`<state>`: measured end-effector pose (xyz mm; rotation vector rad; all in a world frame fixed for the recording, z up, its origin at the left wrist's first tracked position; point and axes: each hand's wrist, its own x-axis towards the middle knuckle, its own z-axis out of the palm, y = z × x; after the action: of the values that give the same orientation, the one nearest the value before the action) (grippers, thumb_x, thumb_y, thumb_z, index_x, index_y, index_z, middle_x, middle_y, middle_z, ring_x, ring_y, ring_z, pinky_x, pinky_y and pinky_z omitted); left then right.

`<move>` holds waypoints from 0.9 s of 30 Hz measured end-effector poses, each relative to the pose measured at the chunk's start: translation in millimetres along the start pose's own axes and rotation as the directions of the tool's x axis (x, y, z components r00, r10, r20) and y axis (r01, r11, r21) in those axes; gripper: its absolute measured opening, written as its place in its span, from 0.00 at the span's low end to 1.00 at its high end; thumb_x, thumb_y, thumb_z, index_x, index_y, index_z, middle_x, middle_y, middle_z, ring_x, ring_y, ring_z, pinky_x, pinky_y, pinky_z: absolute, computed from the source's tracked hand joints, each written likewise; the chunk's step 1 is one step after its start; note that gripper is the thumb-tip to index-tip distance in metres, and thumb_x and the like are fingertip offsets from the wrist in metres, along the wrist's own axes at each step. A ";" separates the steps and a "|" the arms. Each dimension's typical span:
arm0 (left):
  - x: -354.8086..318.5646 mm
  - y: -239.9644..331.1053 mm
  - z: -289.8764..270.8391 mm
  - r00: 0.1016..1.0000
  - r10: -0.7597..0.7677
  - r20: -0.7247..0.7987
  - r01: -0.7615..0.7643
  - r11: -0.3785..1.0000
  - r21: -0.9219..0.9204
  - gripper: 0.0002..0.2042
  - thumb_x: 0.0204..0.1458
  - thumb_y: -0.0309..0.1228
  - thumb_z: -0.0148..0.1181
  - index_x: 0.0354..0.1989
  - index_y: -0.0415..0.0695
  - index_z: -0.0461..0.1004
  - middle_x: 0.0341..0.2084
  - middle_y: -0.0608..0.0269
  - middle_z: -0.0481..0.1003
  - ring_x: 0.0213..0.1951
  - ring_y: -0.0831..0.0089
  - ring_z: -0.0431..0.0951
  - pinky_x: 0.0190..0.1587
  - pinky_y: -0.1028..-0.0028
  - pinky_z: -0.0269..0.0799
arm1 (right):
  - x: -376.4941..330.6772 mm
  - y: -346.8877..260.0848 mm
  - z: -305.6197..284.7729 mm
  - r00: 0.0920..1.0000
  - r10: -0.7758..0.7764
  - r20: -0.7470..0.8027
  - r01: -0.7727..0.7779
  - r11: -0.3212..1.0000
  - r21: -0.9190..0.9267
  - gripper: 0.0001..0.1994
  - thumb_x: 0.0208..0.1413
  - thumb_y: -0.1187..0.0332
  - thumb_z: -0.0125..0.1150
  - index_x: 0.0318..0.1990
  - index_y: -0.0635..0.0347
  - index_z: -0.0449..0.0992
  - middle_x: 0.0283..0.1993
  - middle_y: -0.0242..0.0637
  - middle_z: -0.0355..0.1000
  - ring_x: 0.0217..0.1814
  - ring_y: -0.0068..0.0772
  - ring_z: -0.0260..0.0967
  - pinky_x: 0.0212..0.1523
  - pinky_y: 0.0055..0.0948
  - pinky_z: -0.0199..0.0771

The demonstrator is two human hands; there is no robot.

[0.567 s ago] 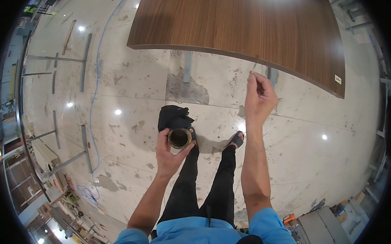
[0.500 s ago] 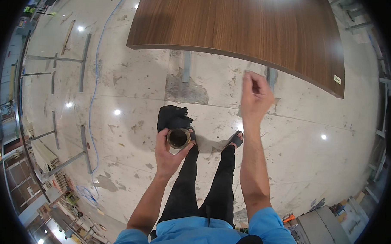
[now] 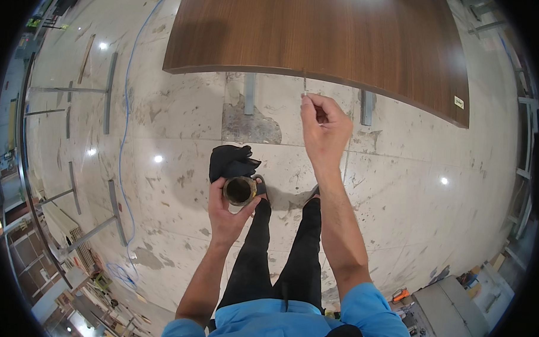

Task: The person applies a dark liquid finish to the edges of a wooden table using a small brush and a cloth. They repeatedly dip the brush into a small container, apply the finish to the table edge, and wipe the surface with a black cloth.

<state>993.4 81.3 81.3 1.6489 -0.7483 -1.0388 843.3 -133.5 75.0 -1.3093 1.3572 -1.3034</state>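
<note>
Two hands: left hand (image 3: pixel 225 220) curled round a jar (image 3: pixel 238 205), right hand (image 3: pixel 327 132) pinching a thin stick (image 3: pixel 304 85)
Jar: near left, round-mouthed, contents indistinct
Stick: tip at near edge of panel (image 3: pixel 321 33), contact unclear
Panel: glossy wood grain, far side cut off

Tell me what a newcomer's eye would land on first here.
The big brown wood-grain board dominates the top of the view. Below its near edge, the right hand pinches a thin stick pointing up toward that edge. Lower, left of centre, the left hand holds an open round container, with black cloth bunched at its far side.
</note>
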 end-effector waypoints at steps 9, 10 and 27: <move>0.1 -2.9 8.6 0.998 0.050 0.022 -0.051 0.998 0.023 0.37 0.48 0.15 0.77 0.65 0.36 0.61 0.54 0.57 0.71 0.57 0.71 0.75 0.62 0.70 0.75 | 15.4 -0.3 -55.9 0.945 0.118 -0.306 -0.107 0.993 0.051 0.05 0.61 0.76 0.69 0.41 0.68 0.84 0.32 0.34 0.80 0.31 0.17 0.72 0.34 0.20 0.74; 0.3 -3.9 10.0 0.998 0.047 0.038 -0.047 0.999 0.001 0.38 0.47 0.14 0.77 0.66 0.36 0.61 0.55 0.58 0.70 0.58 0.71 0.74 0.65 0.68 0.73 | 15.9 0.9 -56.7 0.977 0.013 -0.213 -0.011 1.000 0.011 0.05 0.61 0.75 0.69 0.41 0.68 0.84 0.32 0.34 0.80 0.31 0.17 0.73 0.34 0.21 0.74; 1.6 3.2 50.4 0.992 0.081 0.099 -0.089 0.993 0.075 0.36 0.47 0.16 0.78 0.63 0.38 0.63 0.52 0.61 0.71 0.55 0.73 0.74 0.62 0.71 0.72 | 30.6 31.1 -109.6 0.964 -0.110 -0.243 0.077 0.987 -0.140 0.04 0.61 0.75 0.67 0.40 0.66 0.84 0.33 0.36 0.81 0.31 0.21 0.74 0.34 0.25 0.75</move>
<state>948.8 57.8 77.7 1.6286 -0.9258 -1.0450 727.7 -151.9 60.8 -1.3441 1.5928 -1.5072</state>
